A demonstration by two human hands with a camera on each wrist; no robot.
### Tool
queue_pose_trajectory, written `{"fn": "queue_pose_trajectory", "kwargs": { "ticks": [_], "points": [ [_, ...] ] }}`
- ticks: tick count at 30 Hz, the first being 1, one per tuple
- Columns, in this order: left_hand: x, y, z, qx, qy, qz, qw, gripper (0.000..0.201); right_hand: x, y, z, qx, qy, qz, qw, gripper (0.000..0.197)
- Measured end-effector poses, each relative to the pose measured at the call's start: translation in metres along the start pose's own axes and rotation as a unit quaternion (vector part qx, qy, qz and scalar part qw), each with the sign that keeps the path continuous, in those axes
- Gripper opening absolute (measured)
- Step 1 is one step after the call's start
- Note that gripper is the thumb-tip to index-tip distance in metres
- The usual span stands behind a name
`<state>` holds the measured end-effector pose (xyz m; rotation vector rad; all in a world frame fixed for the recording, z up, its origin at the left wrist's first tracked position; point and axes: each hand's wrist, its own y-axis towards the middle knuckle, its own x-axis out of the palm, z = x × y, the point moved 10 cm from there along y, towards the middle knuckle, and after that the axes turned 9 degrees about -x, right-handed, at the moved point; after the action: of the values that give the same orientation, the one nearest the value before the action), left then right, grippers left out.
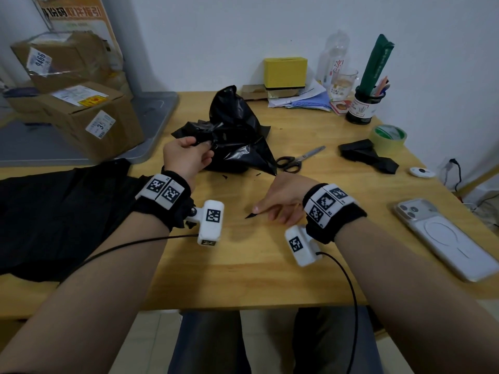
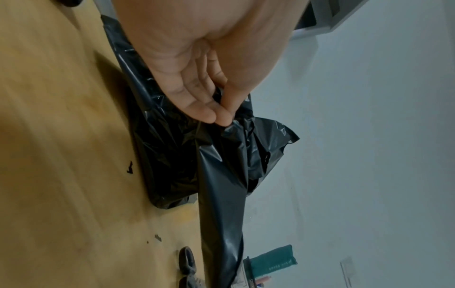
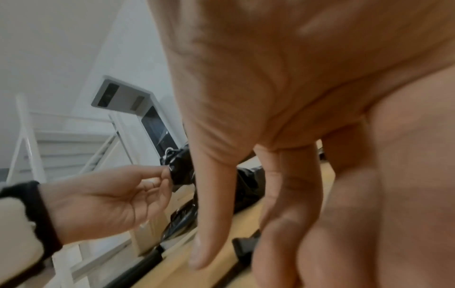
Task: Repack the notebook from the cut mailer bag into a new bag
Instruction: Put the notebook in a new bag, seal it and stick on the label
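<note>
A plain white wall backs a wooden table crowded along its far edge. In the middle of it lies the cut mailer bag, black, crumpled and heaped up, with one long corner trailing toward the near side. The notebook itself I cannot see; it may be inside that heap, but nothing shows it.

The left hand pinches a fold of the bag at its near left edge, thumb against fingertips, lifting the film off the wood. The right hand is low over the table, well apart from the bag, fingers loosely hanging down; a small black sliver lies at its fingertips, and I cannot tell whether it is pinched or only touched (probably a trimming from the cut).

To do this step well, I would say: keep the left pinch firm at the cut edge, bring the right hand in to find the opening, and spread the mouth wide before drawing anything out, since thin film clings and tears.

Just beyond the bag lie scissors, then a folded black bag, likely the new one, a tape roll and a phone.
</note>
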<state>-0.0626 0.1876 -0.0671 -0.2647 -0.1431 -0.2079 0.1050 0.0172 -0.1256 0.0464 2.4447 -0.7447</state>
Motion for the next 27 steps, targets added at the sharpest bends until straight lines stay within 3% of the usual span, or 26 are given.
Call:
{"fn": "queue_pose_trajectory", "kwargs": {
  "ticks": [4, 9, 12, 15, 17, 19, 23, 27],
  "points": [
    [-0.007, 0.002, -0.005, -0.026, -0.040, -0.009, 0.999, 0.025, 0.002, 0.007, -0.003, 0.006, -0.029, -0.003, 1.000, 0.034],
    [-0.020, 0.006, -0.004, -0.035, -0.052, 0.005, 0.998, 0.031, -0.002, 0.009, -0.004, 0.001, -0.028, 0.017, 0.999, 0.032],
    [-0.024, 0.005, 0.000, -0.017, -0.024, 0.014, 0.999, 0.041, -0.016, 0.002, -0.012, -0.053, 0.023, 0.043, 0.997, 0.027],
    [-0.018, -0.002, 0.006, 0.005, -0.017, 0.010, 1.000, 0.050, -0.042, -0.014, -0.039, -0.142, 0.165, 0.082, 0.973, 0.017],
    [-0.004, -0.011, 0.010, 0.018, -0.007, -0.012, 1.000, 0.049, -0.063, -0.026, -0.061, -0.189, 0.240, 0.125, 0.944, 0.008],
    [0.014, -0.022, 0.014, 0.038, 0.023, -0.043, 0.998, 0.044, -0.077, -0.031, -0.077, -0.211, 0.257, 0.170, 0.928, 0.012],
    [0.044, -0.035, 0.018, 0.066, 0.076, -0.111, 0.989, 0.031, -0.079, -0.023, -0.087, -0.201, 0.203, 0.224, 0.932, 0.019],
    [0.050, -0.034, 0.017, 0.043, 0.085, -0.145, 0.985, 0.031, -0.078, -0.011, -0.086, -0.191, 0.199, 0.241, 0.930, 0.011]
  ]
}}
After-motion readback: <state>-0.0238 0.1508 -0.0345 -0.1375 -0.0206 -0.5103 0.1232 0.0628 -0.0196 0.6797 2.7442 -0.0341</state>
